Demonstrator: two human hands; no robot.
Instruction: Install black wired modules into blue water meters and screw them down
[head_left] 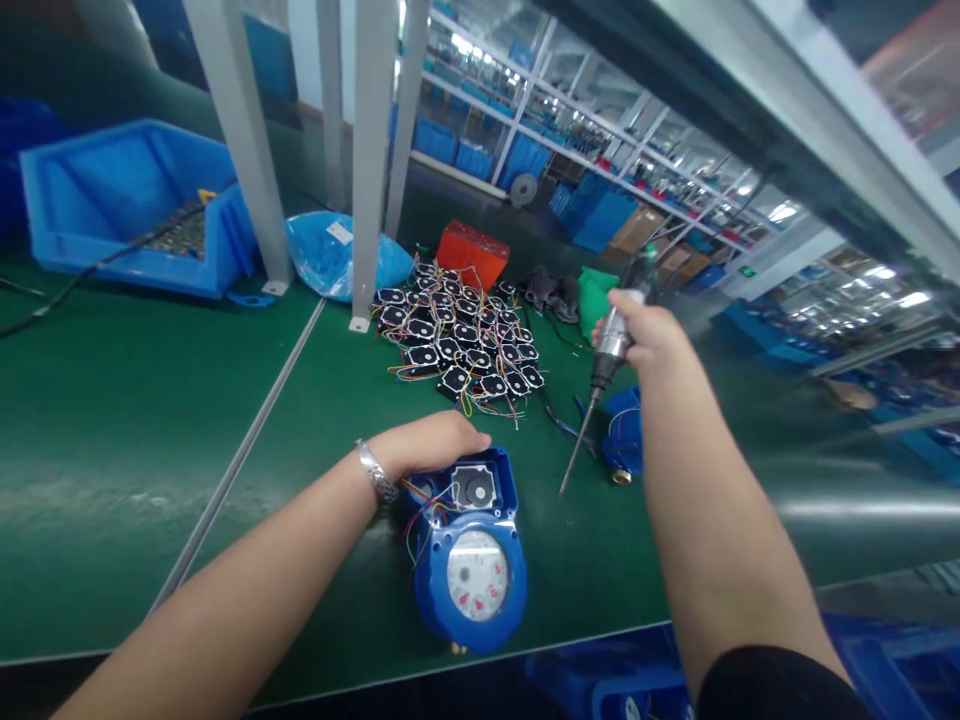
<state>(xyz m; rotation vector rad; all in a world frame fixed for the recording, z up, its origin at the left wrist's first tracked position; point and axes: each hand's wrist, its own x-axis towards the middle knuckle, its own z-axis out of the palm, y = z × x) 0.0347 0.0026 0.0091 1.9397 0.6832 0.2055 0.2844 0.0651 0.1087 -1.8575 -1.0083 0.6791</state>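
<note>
A blue water meter (471, 560) with a round dial lies near the front edge of the green bench. Its upper housing is uncovered and holds a black motor module (474, 487), with thin coloured wires hanging out on the left. My left hand (442, 440) grips the top edge of that housing, fingers mostly hidden behind it. In my right hand (637, 325) is an electric screwdriver (615, 340), held closed around its body. The long bit slants down to the left, its tip apart from the meter and to its right.
Several black modules with wires (465, 340) are spread beyond the meter. Behind them stands a red box (472, 255). A second blue meter (624, 435) sits at right. A blue bin (135, 220) of small parts and grey posts (375, 160) stand at left.
</note>
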